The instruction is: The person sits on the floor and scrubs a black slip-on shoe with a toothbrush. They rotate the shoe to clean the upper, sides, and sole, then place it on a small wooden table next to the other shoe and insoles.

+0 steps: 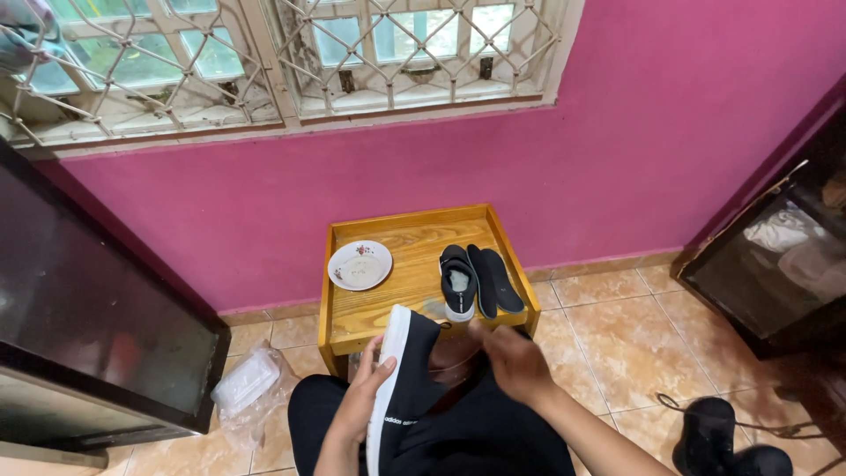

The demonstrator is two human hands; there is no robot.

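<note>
Black with a white sole, the shoe [401, 375] sat tilted on your lap, near the front edge of the wooden table [388, 308]. Your left hand [366, 397] cupped its sole from the left, fingers curled around the white edge. Your right hand [511, 357] was at the shoe's opening, blurred, so I cannot tell how its fingers were set. On the table lay a second shoe [457, 282], two black insoles [495, 280] just right of it, and a white plate [359, 264] at the far left.
</note>
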